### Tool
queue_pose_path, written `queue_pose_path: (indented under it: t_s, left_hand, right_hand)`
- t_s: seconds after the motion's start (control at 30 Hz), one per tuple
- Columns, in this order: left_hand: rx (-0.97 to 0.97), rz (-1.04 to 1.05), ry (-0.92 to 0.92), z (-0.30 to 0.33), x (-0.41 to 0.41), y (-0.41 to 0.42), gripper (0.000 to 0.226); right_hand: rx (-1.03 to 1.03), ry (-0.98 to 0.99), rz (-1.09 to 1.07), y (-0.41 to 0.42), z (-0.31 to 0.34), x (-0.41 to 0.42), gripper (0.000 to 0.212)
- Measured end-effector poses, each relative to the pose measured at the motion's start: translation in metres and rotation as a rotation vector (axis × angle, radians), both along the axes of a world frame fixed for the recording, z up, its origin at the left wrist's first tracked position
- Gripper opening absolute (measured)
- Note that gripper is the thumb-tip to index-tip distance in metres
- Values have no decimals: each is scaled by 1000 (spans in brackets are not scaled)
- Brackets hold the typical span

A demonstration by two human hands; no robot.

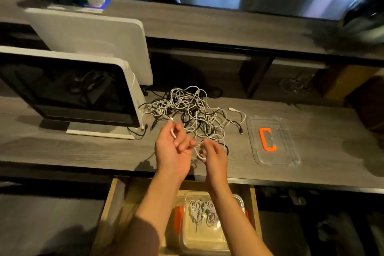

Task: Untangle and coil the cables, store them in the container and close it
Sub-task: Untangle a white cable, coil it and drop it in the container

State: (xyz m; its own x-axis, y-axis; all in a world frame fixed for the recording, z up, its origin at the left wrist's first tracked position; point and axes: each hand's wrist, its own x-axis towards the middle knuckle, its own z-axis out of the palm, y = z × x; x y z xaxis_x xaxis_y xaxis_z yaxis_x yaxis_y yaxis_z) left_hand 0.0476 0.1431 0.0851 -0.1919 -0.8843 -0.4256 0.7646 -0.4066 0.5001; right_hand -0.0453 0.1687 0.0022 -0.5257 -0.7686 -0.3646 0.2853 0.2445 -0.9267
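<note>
- left hand [173, 147] palm up, thumb and fingers pinching a white cable [200, 153] end; right hand [215, 157] right beside it pinching the same strand
- tangle [191, 110] lies just beyond both hands on the desk [83, 151], strand running back into it
- container [204, 224] sits below in the open drawer [108, 210], lid [272, 141] off to the right, closer to the right hand

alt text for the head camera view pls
Both hands, left hand and right hand, pinch a white cable drawn from a tangled cable pile on a grey desk. A clear lid lies to the right; a container holding coiled cables sits in the open drawer below.
</note>
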Motion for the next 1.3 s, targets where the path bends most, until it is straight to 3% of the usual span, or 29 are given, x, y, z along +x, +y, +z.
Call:
queue_pose_path:
  t_s: [0.17,0.37,0.47,0.53,0.7,0.83,1.0,1.13,1.3]
  left_hand:
    - [-64,-9,178,40,-2,-10,36]
    - [-101,25,240,73,-4,-35,27]
    - [-115,4,170,76,-2,-51,23]
    - [-145,-42,48,72,-2,-59,25]
    - [-259,-215,-366,48,-13,-46,24]
    - [-358,-511,-724,25,-16,-15,51]
    - [-562,-887,-732,7,5,-4,71]
    - [-605,-711,-818,0,21,-9,41]
    - [-535,-422,-876,19,29,-9,35]
  right_hand:
    - [-224,337,60,5,33,-4,28]
    - [-292,354,160,7,64,-13,68]
    - [-378,354,178,8,79,-20,61]
    - [-381,260,146,8,88,-21,45]
    - [-457,-213,48,6,103,-20,40]
    - [-571,-449,5,0,117,-29,40]
    - [-610,-480,-143,-4,117,-53,43]
    - [-472,-459,-244,-2,103,-72,42]
    - [7,-101,-37,11,89,-78,41]
